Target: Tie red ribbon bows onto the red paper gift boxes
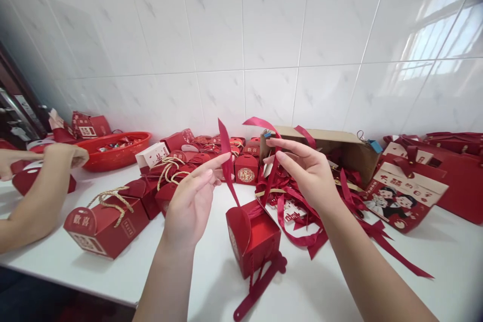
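Note:
A small red gift box (264, 236) stands on the white table in front of me, with a dark red ribbon (225, 161) rising from its top in two tails. My left hand (194, 204) pinches the left tail near its upper end, fingers pointing right. Between the thumb and fingers of my right hand (309, 168) is the other tail, which curls up and over to the left. Beside the box's lower front lies a dark red strap (260, 287) with a flower-shaped end, next to a twisted red cord.
Loose ribbons (298, 231) spill from a cardboard box (332, 136) at the back right. Printed gift bags (405, 191) stand further right. Finished-looking boxes with rope handles (109, 221) line the left, near a red basin (116, 158) of sweets. A co-worker's arms (37, 201) reach in at far left.

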Tool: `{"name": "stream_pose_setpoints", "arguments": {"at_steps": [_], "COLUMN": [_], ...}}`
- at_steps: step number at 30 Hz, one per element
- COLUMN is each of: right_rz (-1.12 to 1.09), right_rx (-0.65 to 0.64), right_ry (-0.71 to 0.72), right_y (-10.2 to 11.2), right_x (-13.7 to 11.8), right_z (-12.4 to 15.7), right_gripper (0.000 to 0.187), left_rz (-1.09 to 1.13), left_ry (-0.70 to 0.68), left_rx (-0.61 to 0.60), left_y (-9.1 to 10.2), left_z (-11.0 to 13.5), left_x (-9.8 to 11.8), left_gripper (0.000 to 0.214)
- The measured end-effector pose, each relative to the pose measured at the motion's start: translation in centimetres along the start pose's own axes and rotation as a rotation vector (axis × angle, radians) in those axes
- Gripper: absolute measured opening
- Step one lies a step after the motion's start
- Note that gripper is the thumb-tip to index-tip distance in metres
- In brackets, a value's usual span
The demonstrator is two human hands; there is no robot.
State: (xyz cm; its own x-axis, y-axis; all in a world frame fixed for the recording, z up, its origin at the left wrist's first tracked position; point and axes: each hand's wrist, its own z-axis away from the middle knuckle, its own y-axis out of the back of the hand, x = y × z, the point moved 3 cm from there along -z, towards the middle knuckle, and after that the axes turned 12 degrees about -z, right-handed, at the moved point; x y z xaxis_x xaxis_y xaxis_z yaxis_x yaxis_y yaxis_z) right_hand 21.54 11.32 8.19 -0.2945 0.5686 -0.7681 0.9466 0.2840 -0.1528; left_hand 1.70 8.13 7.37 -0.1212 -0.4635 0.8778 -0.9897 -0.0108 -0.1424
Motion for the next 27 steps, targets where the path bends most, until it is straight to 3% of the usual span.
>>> {"name": "stream_pose_setpoints", "arguments": {"at_steps": [4, 11, 17, 20, 27], "right_rz": [-0.048, -0.002, -0.073, -0.107, -0.156], "right_rx": [0.002, -0.006, 0.066, 0.086, 0.146], "right_ry": [0.096, 0.098, 0.164, 0.186, 0.139], "right_y": [0.2, 0.0, -0.4, -0.6, -0.8], "right_x": [-0.8, -1.9, -1.7, -1.6, -2.2], "right_z": [0.1, 0.5, 0.8, 1.0, 1.3], "right_gripper": [0.025, 0.027, 0.020, 0.031, 0.048], "left_rz": [0.019, -0.012, -0.013, 0.028, 0.021], "left_ry": [-0.062, -0.130, -0.115, -0.128, -0.117], "left_rx": [-0.017, -0.036, -0.067, -0.101, -0.179], "left_y": [-0.3, -0.4, -0.3, -0.2, 0.2], "left_z": [-0.2, 0.3, 0.6, 0.5, 0.7], "left_x": [0.7, 1.3, 1.7, 1.6, 1.5], "left_gripper": [0.027, 0.024, 0.023, 0.015, 0.033]}}
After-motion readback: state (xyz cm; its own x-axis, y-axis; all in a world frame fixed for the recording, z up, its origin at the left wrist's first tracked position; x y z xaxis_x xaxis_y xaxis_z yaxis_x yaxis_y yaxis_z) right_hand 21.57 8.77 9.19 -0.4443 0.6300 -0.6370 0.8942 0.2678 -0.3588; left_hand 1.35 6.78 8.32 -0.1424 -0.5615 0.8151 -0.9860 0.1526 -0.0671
